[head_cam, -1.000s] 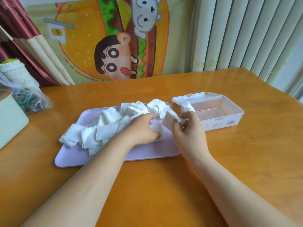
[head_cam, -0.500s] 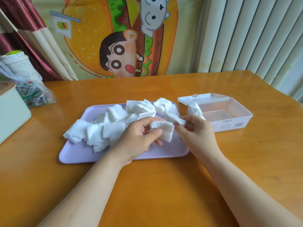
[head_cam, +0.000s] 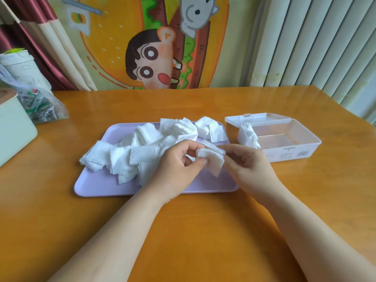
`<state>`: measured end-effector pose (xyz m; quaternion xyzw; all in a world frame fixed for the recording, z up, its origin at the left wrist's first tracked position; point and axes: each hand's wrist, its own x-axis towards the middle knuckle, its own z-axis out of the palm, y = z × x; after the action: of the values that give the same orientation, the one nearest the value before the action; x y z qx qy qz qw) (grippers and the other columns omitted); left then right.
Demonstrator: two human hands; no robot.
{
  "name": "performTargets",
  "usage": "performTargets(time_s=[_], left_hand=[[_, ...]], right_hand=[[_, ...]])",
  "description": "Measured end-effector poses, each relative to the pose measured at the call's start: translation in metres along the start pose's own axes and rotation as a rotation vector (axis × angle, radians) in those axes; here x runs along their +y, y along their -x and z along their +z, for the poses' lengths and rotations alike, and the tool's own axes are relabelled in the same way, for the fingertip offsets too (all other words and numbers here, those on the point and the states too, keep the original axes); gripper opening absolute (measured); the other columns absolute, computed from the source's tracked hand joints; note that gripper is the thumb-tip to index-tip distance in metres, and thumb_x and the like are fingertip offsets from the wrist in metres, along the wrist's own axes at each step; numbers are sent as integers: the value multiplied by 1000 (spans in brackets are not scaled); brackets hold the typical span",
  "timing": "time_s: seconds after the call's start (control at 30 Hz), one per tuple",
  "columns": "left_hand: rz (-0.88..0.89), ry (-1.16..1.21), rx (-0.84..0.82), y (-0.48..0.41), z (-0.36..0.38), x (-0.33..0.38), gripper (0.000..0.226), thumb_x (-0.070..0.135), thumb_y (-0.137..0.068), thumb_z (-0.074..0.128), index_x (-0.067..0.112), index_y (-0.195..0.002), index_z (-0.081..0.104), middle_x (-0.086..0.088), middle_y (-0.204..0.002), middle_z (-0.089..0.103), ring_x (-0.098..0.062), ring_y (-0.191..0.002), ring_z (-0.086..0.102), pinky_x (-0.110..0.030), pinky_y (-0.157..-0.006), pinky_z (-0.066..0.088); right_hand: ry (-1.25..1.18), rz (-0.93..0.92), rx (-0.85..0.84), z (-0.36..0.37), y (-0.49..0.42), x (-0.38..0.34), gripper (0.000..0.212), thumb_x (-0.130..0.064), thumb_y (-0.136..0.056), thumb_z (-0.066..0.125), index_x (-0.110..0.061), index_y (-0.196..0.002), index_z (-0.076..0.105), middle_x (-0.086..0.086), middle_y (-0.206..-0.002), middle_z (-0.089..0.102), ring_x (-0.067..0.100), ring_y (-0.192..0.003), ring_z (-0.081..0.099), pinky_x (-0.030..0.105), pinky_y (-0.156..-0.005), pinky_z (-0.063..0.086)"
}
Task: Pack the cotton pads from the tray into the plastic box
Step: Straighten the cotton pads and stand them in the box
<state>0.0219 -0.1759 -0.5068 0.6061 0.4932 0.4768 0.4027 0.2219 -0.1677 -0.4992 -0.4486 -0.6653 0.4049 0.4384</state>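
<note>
Hands (head_cam: 179,159) hold pads (head_cam: 211,159); box (head_cam: 295,139) holds few.

A glossy orange-brown wooden desk (head_cam: 183,231) fills the scene. Near its middle lies a flat lilac plastic tray (head_cam: 97,186). Just to the tray's right, apart from it, sits a clear rectangular plastic box (head_cam: 301,153) with its lid open toward the far side. At the far left edge rest a pale green box (head_cam: 14,131) and a crumpled clear plastic bag (head_cam: 42,106) of small packets.
</note>
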Motion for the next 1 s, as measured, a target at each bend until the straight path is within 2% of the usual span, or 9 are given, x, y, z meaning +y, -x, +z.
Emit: performTargets(time_s=[0.1,0.23,0.33,0.43,0.53,0.6,0.77,0.87,1.0], left_hand=[[-14,3,23,0,1,0,18,13,-90,79,29,-92,71,-3,-95,73,-25,-71,59,-52,-73,57],[-27,-32,71,0,2,-2,17,14,-87,81,26,-90,69,-3,-81,69,-17,-67,55,-32,-66,49],[-57,-39,99,1,2,0,34,16,-84,84,32,-108,66,8,-89,60,-13,-68,53,-23,-65,46],[-75,-74,20,0,3,-1,50,17,-84,85,31,-127,65,3,-89,56,-9,-69,51,-24,-70,49],[-20,-97,-43,0,5,-2,16,17,-84,83,23,-98,76,-11,-75,64,-11,-67,51,-33,-66,47],[-15,-101,-28,0,5,-3,11,21,-83,83,20,-90,75,-16,-74,68,-13,-64,52,-31,-63,46],[-5,-246,56,0,5,-5,11,27,-84,84,26,-88,74,6,-57,48,-9,-53,43,-18,-53,39],[2,-251,70,0,8,-6,9,26,-85,81,24,-88,73,11,-55,47,-8,-53,43,-17,-53,38],[23,-290,79,-1,14,-5,7,21,-87,75,19,-84,70,14,-53,46,-5,-52,42,-16,-54,37]], right_hand=[[45,1,-25,0,3,-1,21,-11,-102,63,-22,-107,80,-11,-78,75,1,-63,57,13,-60,40],[-98,39,-131,-3,5,-9,25,-14,-86,64,-17,-107,76,-9,-82,71,3,-72,59,11,-64,41],[90,-29,-80,1,6,-8,19,-19,-87,79,-23,-105,73,-10,-90,73,6,-89,69,13,-76,47],[262,-63,-27,2,5,0,21,-9,-90,74,-25,-103,71,-11,-92,74,6,-92,69,13,-77,46],[288,-51,5,2,4,4,30,-5,-92,70,-27,-113,70,-14,-101,74,3,-100,69,10,-82,48],[274,-17,50,7,5,5,40,-7,-95,68,-28,-129,65,-14,-115,71,0,-107,68,11,-89,50],[376,60,88,20,7,7,52,-10,-102,56,-21,-153,49,-4,-138,64,11,-128,59,7,-94,35],[390,38,84,23,10,1,51,-3,-103,48,-14,-153,46,15,-127,69,25,-123,57,12,-93,32],[477,16,4,31,9,-3,68,7,-97,41,-4,-161,22,14,-98,70,13,-95,47,33,-120,25]])
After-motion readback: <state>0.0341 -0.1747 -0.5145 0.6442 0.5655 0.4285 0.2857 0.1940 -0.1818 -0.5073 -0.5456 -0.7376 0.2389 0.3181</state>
